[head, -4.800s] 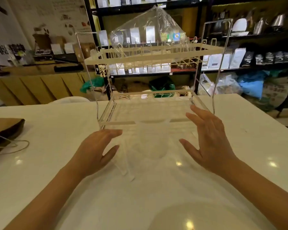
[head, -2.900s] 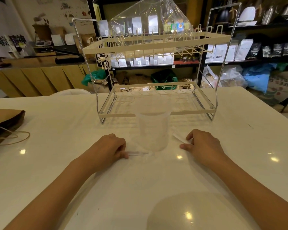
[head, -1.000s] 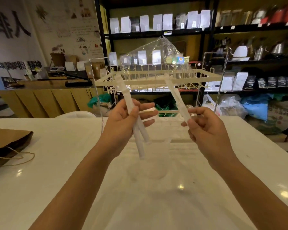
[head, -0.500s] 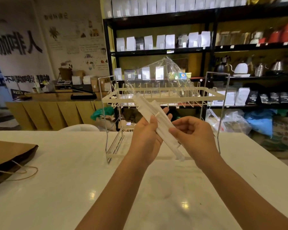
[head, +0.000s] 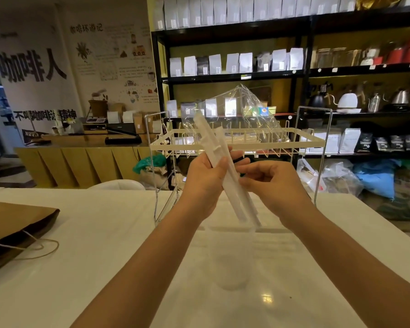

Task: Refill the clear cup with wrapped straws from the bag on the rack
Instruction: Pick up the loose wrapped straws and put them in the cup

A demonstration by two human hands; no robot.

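Note:
Both hands hold one bundle of white wrapped straws [head: 232, 183] tilted in the air, top end leaning left. My left hand [head: 207, 178] grips the bundle's middle. My right hand [head: 270, 183] pinches it from the right side. The straws' lower ends hang just over the rim of the clear cup [head: 230, 254], which stands on the white table [head: 104, 245] below my hands. Behind them stands the two-tier wire rack [head: 237, 144], with the crumpled clear plastic bag [head: 242, 110] on its top shelf.
A brown paper bag with string handles [head: 12, 230] lies at the table's left edge. Beyond the table are dark shelves with pouches and kettles [head: 270, 65], a wooden counter [head: 81, 162] and bags on the floor at the right.
My hands picked straws off the table, raised them and brought them together into one bundle. Over the last half second the bundle's lower ends have dropped toward the cup's rim.

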